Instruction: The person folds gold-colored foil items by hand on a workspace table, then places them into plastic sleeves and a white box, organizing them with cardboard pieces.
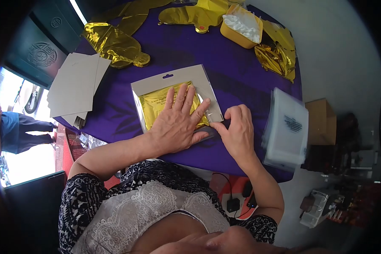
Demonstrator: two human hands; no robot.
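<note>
A clear plastic bag (207,95) lies on the purple cloth in front of me. Inside it are a pale card (150,84) with a hang hole and a folded gold foil balloon (152,106) with small print. My left hand (175,118) rests flat on the gold foil pack, fingers spread, covering much of it. At the lower right corner of the bag is my right hand (238,133), its fingers curled and its thumb on the bag's edge. The fingertips' exact grip on the plastic is partly hidden.
A stack of pale cards (74,86) lies at the left. Clear bags (285,129) are piled at the right edge, beside a cardboard box (321,120). Gold foil balloons (114,44) and a yellow tub (237,37) of white pieces sit along the far side.
</note>
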